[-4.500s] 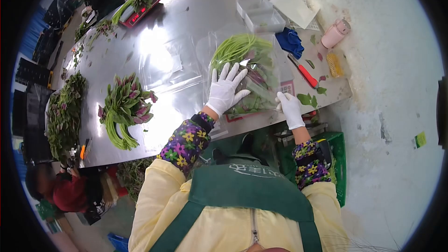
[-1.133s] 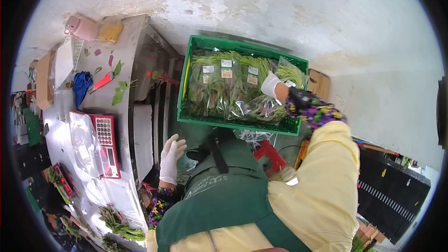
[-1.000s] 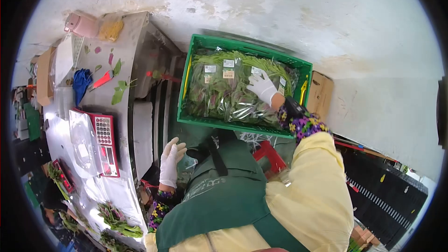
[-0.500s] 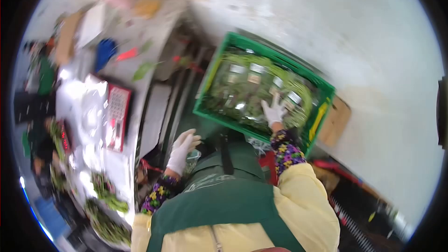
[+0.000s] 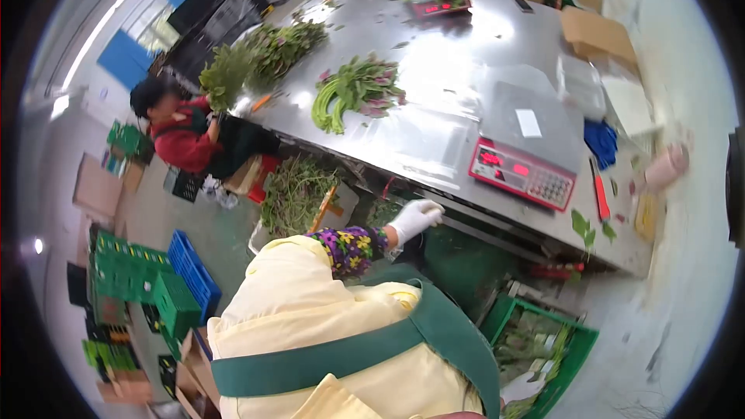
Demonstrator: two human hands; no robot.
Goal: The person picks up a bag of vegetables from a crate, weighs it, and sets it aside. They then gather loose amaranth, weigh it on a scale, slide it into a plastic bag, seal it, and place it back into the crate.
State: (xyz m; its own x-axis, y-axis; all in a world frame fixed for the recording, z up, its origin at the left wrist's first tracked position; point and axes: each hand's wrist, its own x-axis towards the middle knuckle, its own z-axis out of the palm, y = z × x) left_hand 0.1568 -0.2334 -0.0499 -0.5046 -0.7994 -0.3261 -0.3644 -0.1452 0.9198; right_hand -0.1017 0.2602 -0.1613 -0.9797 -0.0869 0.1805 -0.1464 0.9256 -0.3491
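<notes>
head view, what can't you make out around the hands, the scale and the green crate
- Right hand: only a scrap of white glove shows by the green crate; the apron and shoulder hide the rest, so its grip is unclear.
- Left hand: at the table edge; blur hides whether it touches anything.
- Red scale: display digits too small to read.
- Crate contents: partly covered by the person's body, bags blurred.

The person's left hand [image 5: 414,219], in a white glove, reaches forward from a flower-patterned sleeve, arm bent at the elbow, fingers loosely extended and holding nothing. At the lower right edge of the view, only a sliver of the gloved right hand [image 5: 518,388] shows past the torso; its grip cannot be made out.
</notes>
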